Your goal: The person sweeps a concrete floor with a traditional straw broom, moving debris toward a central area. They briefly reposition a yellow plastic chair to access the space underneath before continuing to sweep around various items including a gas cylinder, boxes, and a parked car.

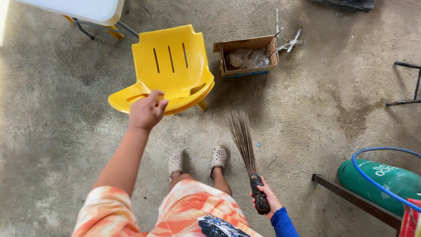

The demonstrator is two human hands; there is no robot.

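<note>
Seen from above, the left hand (147,110) gripped the front edge of a yellow plastic chair (169,66) on the concrete floor (315,109). The right hand (265,198) clasped a stick broom (245,145), bristles touching the floor beside a cardboard box (247,55).

Hands (147,110) on chair (169,66), broom (245,145)

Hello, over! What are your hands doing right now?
Left hand grips yellow chair at its front edge. Right hand holds stick broom, bristles on floor. Cardboard box behind chair.
</note>
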